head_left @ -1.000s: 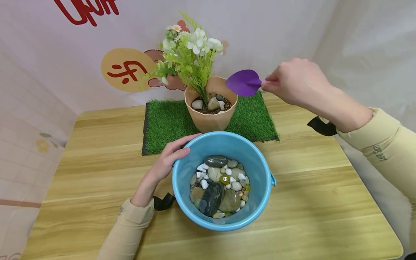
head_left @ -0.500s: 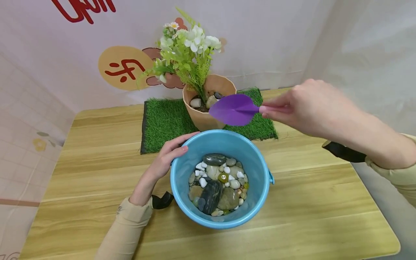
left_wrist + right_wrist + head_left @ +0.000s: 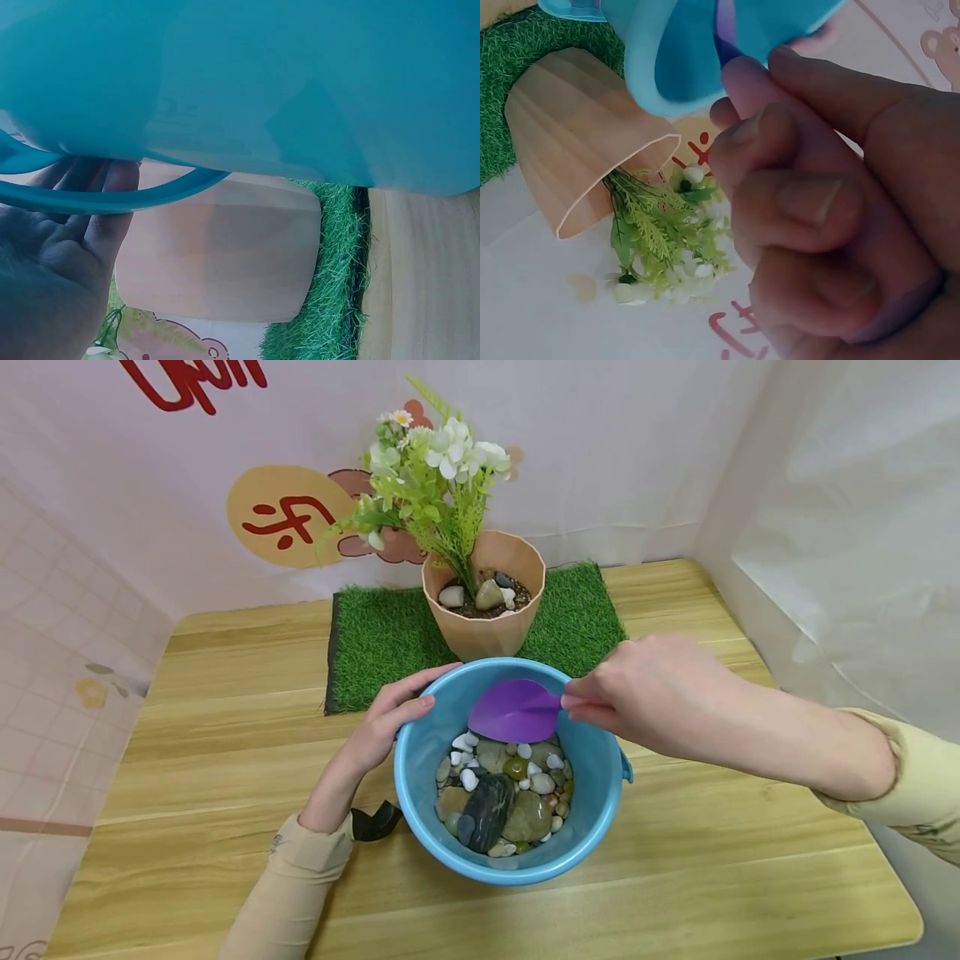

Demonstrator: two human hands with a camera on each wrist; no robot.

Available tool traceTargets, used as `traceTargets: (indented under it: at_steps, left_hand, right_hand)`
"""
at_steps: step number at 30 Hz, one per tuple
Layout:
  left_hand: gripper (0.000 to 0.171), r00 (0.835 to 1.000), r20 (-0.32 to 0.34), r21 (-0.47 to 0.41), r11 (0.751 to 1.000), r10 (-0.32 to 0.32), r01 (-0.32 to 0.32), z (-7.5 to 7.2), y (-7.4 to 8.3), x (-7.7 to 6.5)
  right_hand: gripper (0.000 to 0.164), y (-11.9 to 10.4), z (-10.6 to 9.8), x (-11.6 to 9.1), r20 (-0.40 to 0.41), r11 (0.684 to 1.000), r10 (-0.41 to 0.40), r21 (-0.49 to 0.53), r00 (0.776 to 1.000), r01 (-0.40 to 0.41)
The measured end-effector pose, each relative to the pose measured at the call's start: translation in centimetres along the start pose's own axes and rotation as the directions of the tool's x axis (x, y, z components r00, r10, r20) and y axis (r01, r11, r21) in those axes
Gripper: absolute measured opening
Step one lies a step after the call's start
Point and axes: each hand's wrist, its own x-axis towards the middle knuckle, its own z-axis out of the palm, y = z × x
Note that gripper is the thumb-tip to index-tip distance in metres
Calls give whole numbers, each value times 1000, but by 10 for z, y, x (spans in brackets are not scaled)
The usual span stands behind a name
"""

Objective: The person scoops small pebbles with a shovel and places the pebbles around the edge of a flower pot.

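Note:
A light blue bucket [image 3: 415, 810] stands on the table, with pebbles and larger stones [image 3: 487, 812] over its bottom. My left hand [image 3: 375, 727] holds its left rim, thumb over the edge and fingers along the outside. The left wrist view shows those fingers behind the bucket's handle [image 3: 112, 199]. My right hand [image 3: 660, 697] grips a garden trowel [image 3: 513, 710] by its pink handle [image 3: 817, 150], fingers wrapped round it. The trowel's purple blade lies inside the rim, over the far part of the stones, with nothing seen on it.
Behind the bucket, a peach flowerpot [image 3: 483, 639] with artificial white flowers [image 3: 453, 456], soil and several stones stands on a green turf mat [image 3: 382, 647]. All of it is on a wooden table [image 3: 712, 843]. A printed cloth [image 3: 615, 443] hangs behind.
My right hand has brought the trowel from beside the flowerpot down and toward me, into the bucket's mouth. The left hand keeps its place on the rim.

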Motion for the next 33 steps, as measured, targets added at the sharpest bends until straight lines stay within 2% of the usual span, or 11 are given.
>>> traceTargets:
  at_steps: [1,4,8,12,19,21,24,30,33]
  left_hand:
    - [56,1000,-1,2,1000,-1,2,0,0,0]
    - [56,1000,-3,4,1000,-3,3,0,0,0]
    - [56,1000,-8,10,1000,1,-1,0,0,0]
    - [56,1000,-7,12,1000,3,-3,0,0,0]
    - [56,1000,-6,3,1000,-3,3,0,0,0]
    - [56,1000,-5,1,1000,-5,5,0,0,0]
    - [56,1000,-2,5,1000,-2,2,0,0,-1]
    - [55,1000,-2,14,1000,4,-4,0,0,0]
    - [55,1000,-5,7,1000,5,-5,0,0,1]
  right_hand:
    - [32,-1,1,0,-4,1000,-1,-20,1000,1]
    - [38,-7,3,-4,-40,994,15,-103,999,-19]
    - [34,-21,3,-10,-57,965,31,-257,998,-45]
    - [32,-37,7,-11,-32,912,14,-409,999,-26]
    - [26,-61,25,1,-45,772,9,-634,999,-36]
    - [27,-66,30,6,-40,758,1,-652,999,-27]
    - [32,-66,34,14,-21,774,-22,-633,1000,4]
    - [38,-48,30,22,-38,877,-2,-480,999,-16]
    - [37,-39,27,21,-12,916,12,-401,1000,-15]
